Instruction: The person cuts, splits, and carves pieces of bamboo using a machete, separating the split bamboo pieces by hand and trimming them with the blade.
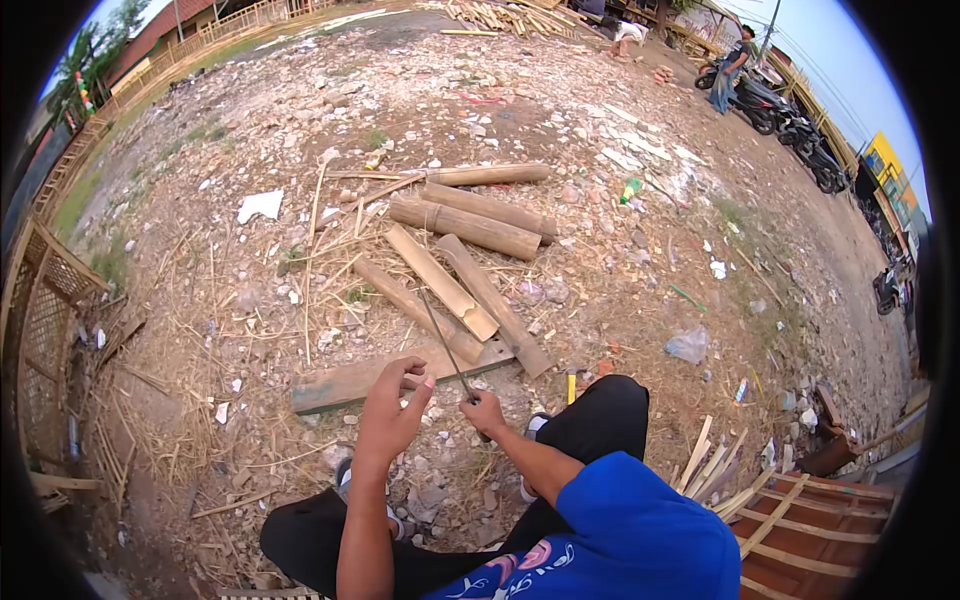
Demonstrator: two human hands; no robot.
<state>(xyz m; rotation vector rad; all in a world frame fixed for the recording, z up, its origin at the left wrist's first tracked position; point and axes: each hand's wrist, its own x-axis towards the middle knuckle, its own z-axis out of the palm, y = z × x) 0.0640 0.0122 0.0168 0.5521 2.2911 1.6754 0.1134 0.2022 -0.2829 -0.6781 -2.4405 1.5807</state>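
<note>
My right hand (483, 412) grips the handle of a machete (447, 347), whose long, thin dark blade points away from me over the bamboo. My left hand (396, 408) is raised beside it, fingers bent and apart, holding nothing. Beyond the hands, a flat wooden plank (345, 386) lies on the ground. The near ends of a split bamboo piece (440, 283) and a narrower bamboo length (415, 308) reach this plank. Another bamboo strip (495, 305) lies just right of them. Farther off are thicker bamboo sections (465, 228).
A yellow-handled tool (571, 384) lies near my right knee. Slatted bamboo pieces (800, 530) stand at lower right, and a woven bamboo panel (45, 290) at left. Stones and litter cover the ground. A person (735, 70) stands by parked motorbikes (755, 105); another person (630, 35) bends down farther back.
</note>
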